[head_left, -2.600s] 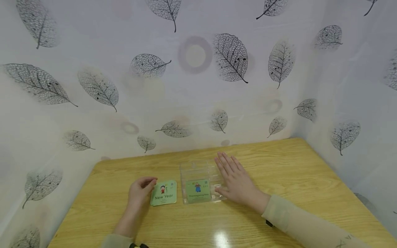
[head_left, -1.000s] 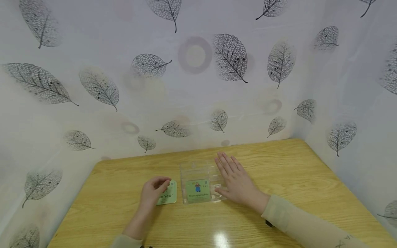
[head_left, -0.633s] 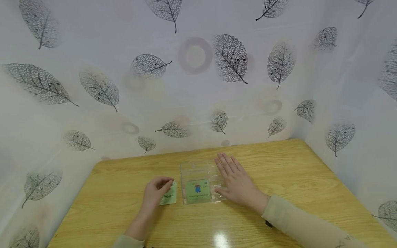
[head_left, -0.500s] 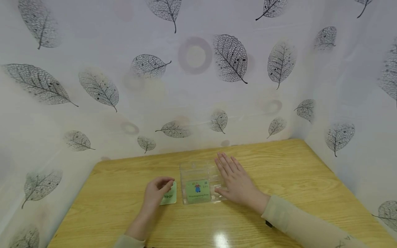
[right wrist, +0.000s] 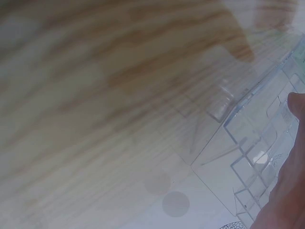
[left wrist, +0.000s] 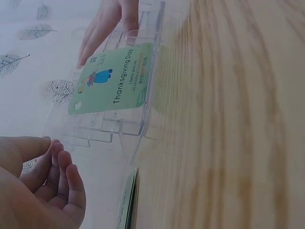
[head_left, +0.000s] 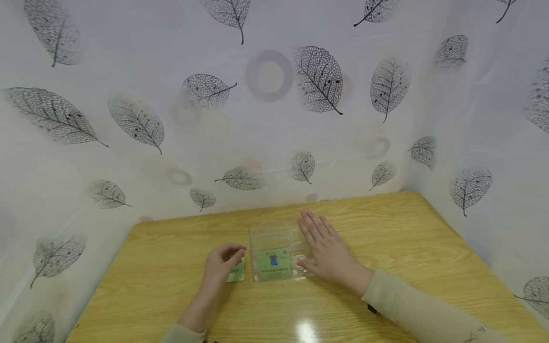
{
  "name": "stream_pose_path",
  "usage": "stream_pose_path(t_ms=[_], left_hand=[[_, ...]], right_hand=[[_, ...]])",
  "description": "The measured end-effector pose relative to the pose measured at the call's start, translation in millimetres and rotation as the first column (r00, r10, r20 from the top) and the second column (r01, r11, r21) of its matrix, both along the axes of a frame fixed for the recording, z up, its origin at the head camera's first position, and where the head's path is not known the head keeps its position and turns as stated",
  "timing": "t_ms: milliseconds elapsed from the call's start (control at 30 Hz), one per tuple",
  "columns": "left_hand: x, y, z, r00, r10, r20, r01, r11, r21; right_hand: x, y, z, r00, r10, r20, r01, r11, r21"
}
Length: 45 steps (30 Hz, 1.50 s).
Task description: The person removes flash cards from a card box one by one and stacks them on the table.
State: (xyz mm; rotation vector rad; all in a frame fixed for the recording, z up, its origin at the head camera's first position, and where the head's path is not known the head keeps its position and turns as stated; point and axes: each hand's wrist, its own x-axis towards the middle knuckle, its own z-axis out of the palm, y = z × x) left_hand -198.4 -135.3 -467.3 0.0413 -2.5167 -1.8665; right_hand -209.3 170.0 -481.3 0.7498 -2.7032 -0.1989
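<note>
A clear plastic case (head_left: 268,240) lies on the table, with a green "Thanksgiving Day" card (head_left: 273,264) in it. My right hand (head_left: 328,250) is spread flat over the case's right part, fingers straight. At the case's left side, my left hand (head_left: 222,264) has its thumb and fingertips brought together. In the left wrist view those fingertips (left wrist: 56,149) meet at the edge of a faint, see-through lid (left wrist: 128,145) that tilts up from the case. Under the left hand lies a stack of green cards (head_left: 237,272), partly hidden, only "ear" readable on top.
The wooden table (head_left: 386,228) reaches back to a pale curtain (head_left: 274,133) with leaf prints, which also closes off both sides. Light glares off the tabletop near the front.
My left hand has moved right across the card stack to the case's left edge, covering more of the "New Year" card. The right hand and the case have stayed put.
</note>
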Motion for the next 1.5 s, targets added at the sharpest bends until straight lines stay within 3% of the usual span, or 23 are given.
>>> stream_pose_path(t_ms=[633, 1067, 1500], left_hand=[[-1.6, 8.4, -1.8, 1.000, -0.006, 0.011, 0.006, 1.000, 0.017], [-2.2, 13.4, -2.0, 0.999, -0.026, -0.032, 0.027, 1.000, 0.016], [1.8, 17.7, 0.6, 0.999, -0.033, -0.005, 0.033, 0.999, 0.004]], right_hand=[[1.3, -0.6, 3.3, 1.000, -0.003, 0.015, 0.003, 1.000, 0.005], [0.2, -1.5, 4.2, 1.000, -0.010, 0.027, 0.009, 1.000, 0.011], [0.2, -1.0, 3.0, 1.000, -0.009, 0.026, 0.009, 1.000, 0.011]])
